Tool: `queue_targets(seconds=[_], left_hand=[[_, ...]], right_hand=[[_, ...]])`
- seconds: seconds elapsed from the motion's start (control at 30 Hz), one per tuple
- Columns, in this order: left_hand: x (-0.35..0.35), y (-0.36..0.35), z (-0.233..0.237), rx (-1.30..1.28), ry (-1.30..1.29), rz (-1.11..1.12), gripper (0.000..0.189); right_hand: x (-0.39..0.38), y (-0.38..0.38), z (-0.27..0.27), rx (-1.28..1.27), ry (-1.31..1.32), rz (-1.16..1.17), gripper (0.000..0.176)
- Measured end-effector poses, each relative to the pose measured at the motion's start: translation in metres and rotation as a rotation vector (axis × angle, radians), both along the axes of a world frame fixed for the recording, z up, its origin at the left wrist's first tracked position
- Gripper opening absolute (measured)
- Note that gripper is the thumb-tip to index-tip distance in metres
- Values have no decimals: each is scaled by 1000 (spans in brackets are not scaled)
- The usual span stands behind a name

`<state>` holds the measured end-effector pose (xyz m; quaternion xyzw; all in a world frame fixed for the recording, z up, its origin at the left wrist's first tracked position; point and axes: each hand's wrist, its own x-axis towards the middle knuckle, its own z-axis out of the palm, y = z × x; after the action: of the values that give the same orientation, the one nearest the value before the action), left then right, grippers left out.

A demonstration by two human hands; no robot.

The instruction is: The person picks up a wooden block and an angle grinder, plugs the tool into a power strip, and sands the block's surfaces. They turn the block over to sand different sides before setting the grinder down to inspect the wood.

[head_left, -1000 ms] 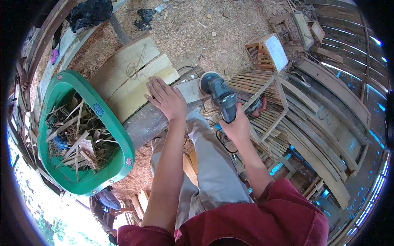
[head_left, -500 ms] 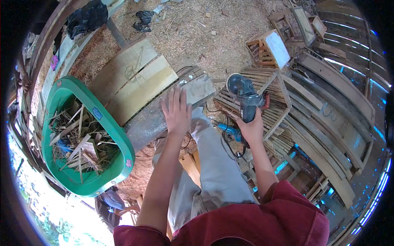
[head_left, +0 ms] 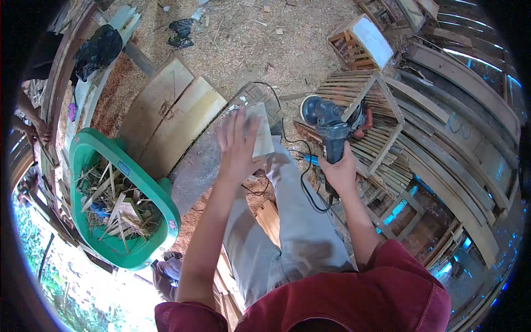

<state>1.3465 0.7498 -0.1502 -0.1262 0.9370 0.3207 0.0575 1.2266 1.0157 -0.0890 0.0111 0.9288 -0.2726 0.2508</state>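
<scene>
My right hand (head_left: 339,170) is wrapped round the handle of a dark angle grinder (head_left: 334,133), held up to the right of my knees. Its round pad (head_left: 312,110) points to the upper left, and a black cord trails from the handle's end. My left hand (head_left: 239,145) has its fingers spread over the left edge of a short pale wooden board (head_left: 262,131). That board lies at the near end of a thick, worn plank (head_left: 194,171), close to my knee.
A green plastic tub (head_left: 166,205) of wood scraps stands left, beside wide planks (head_left: 160,116). Slatted wooden frames (head_left: 381,133) and stacked boards (head_left: 442,149) fill the right. Another person's hand (head_left: 41,130) shows at far left. Shavings cover the floor.
The short board has turned and shifted on the thick plank under my left hand, whose fingers are a little blurred. The grinder stays in my right hand; the whole view has shifted slightly.
</scene>
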Motion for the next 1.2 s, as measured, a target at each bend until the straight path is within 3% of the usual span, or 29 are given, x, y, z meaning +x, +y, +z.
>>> queue_targets(seconds=[0.03, 0.13, 0.23, 0.33, 0.53, 0.73, 0.93, 1.07, 1.2], left_hand=[[-11, -6, 3, -41, -109, -134, 124], [-27, -16, -5, -113, -101, -299, 123], [-32, 8, 0, -118, -179, 211, 120], [-24, 25, -1, -235, -241, 511, 113], [13, 12, 11, -153, -406, 458, 109], [36, 20, -21, -278, -152, 543, 104], [54, 18, -27, -89, -24, 638, 114], [92, 10, -40, -79, 15, 585, 109], [111, 4, -52, -93, 21, 540, 101]], right_hand=[[1, 2, -1, 12, -11, -6, 57], [2, 3, -1, 20, -18, -15, 58], [4, 2, 7, 6, 1, -25, 59], [5, 6, 6, 13, -17, -41, 61], [7, 7, 5, -3, 15, -3, 61], [20, -17, 27, -22, 34, 119, 64], [30, -42, 27, 44, -25, 268, 69], [36, -59, 26, 31, 57, 389, 61], [41, -69, 24, 83, 23, 471, 66]])
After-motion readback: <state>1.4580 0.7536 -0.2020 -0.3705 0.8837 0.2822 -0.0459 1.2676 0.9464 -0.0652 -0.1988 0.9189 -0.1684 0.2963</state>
